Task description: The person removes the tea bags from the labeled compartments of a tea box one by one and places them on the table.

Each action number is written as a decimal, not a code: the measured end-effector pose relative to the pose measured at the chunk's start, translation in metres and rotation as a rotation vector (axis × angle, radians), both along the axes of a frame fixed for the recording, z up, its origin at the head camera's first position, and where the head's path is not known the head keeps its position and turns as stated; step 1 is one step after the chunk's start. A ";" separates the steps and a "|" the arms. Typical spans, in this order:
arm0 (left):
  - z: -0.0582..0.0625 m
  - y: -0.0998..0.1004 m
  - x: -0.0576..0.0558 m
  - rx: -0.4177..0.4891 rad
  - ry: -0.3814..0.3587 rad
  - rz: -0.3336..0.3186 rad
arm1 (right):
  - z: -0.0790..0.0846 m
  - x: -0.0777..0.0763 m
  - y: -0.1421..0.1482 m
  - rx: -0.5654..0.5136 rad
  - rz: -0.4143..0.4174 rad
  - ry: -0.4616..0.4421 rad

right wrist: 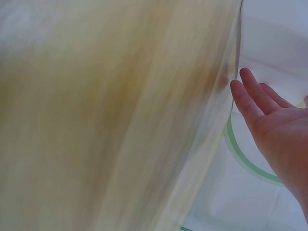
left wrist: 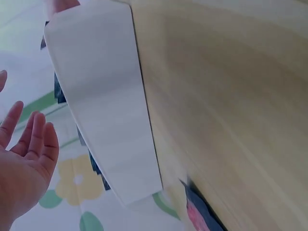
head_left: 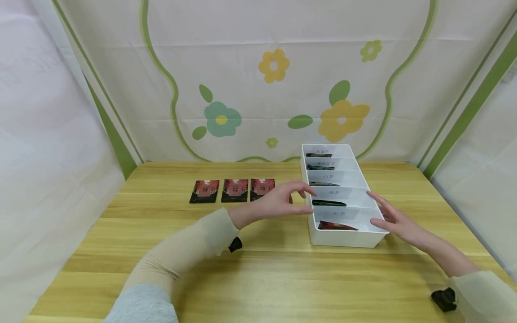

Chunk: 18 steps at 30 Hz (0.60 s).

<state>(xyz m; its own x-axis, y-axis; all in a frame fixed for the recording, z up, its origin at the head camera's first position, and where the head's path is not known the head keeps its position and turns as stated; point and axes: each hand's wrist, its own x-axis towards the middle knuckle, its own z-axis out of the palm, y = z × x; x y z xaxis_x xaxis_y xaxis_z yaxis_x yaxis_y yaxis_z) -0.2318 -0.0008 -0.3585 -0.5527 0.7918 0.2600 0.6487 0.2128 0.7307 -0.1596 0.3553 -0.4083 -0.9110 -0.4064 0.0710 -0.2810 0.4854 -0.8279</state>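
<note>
A long white divided box (head_left: 343,239) stands on the wooden table, its compartments in a row from front to back. The front one holds a red tea sachet (head_left: 337,226); a dark green sachet (head_left: 329,203) lies just behind. At the box's left rim my left hand (head_left: 276,202) hovers with bent, relaxed fingers and nothing in them. The left wrist view shows that hand (left wrist: 24,168) beside the box wall (left wrist: 103,106). My right hand (head_left: 397,224) is at the right rim, fingers spread; in the right wrist view this hand (right wrist: 279,130) has extended fingers near the box's side (right wrist: 274,38).
Three dark packets with red fronts lie in a row left of the box: a left one (head_left: 204,191), a middle one (head_left: 234,190) and a right one (head_left: 262,187), partly behind my left hand. A flowered cloth (head_left: 242,67) hangs behind the table.
</note>
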 end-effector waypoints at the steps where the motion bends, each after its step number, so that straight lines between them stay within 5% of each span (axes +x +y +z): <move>1: -0.001 0.002 0.002 -0.002 -0.003 -0.016 | 0.000 0.000 0.000 -0.002 0.000 -0.004; 8: -0.008 0.014 0.013 -0.073 -0.042 -0.089 | 0.001 0.000 -0.001 -0.006 -0.003 -0.022; 18: -0.012 0.030 0.016 -0.162 0.023 -0.073 | 0.000 -0.001 0.000 -0.006 -0.006 -0.023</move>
